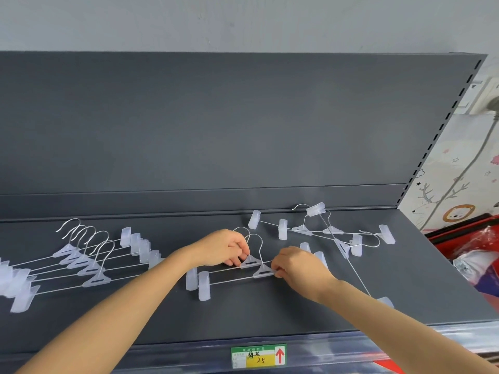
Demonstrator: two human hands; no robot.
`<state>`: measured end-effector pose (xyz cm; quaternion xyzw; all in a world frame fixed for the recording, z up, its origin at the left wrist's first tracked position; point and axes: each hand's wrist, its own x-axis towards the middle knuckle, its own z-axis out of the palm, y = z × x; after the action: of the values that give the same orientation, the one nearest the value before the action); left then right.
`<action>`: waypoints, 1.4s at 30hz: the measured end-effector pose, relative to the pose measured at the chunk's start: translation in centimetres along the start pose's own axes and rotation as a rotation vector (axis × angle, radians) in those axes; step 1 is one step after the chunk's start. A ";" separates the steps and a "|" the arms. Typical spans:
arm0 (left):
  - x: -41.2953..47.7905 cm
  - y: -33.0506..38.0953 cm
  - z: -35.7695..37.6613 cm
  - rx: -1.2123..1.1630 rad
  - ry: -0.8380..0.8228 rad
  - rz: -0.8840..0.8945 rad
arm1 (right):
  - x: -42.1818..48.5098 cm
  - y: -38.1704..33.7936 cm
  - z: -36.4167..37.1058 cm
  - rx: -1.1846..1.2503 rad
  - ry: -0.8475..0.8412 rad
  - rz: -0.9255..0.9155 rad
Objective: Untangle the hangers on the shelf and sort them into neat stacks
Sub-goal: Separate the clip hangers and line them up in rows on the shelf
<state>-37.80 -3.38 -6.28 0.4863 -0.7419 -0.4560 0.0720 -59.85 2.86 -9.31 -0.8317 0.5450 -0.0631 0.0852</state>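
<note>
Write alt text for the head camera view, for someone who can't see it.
A person's left hand and right hand pinch a pair of clip hangers lying on a dark grey shelf. A neat overlapping row of hangers lies to the left, and a tangled heap sits at the back right.

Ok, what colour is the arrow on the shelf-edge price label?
Red; the arrow points up on the price label, seen in the head view.
</note>
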 end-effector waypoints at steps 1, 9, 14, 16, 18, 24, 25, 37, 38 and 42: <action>-0.1 0.0 0.0 -0.002 0.000 0.000 | 0.0 0.0 0.1 0.004 0.009 0.009; 0.1 -0.3 -0.6 0.058 0.152 0.042 | -0.8 0.4 -1.2 0.015 0.061 -0.001; 0.8 0.7 0.1 0.154 0.225 0.122 | -1.3 2.9 -2.8 0.025 0.244 0.069; 1.3 1.3 0.6 0.213 0.221 0.166 | -1.8 4.6 -3.5 0.005 0.289 0.175; 2.0 2.0 1.1 0.257 0.219 0.199 | -2.5 6.6 -4.0 -0.004 0.285 0.302; 5.0 4.4 2.5 0.394 0.223 0.266 | -4.2 9.6 -3.4 -0.066 0.090 0.525; 5.6 4.7 2.7 0.424 0.216 0.275 | -4.1 9.7 -3.3 -0.083 0.077 0.525; 12.0 9.1 5.9 0.568 0.163 0.330 | -4.5 12.0 -4.2 0.129 0.396 0.572; 12.5 9.6 6.3 0.577 0.159 0.334 | -4.7 12.1 -4.6 0.183 0.438 0.585; 14.4 12.3 8.4 0.588 0.146 0.303 | -5.5 12.4 -6.1 0.364 0.534 0.656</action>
<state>-57.96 -8.26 -6.83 0.4017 -0.8985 -0.1704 0.0486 -74.39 2.59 -6.03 -0.5415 0.7623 -0.3397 0.1020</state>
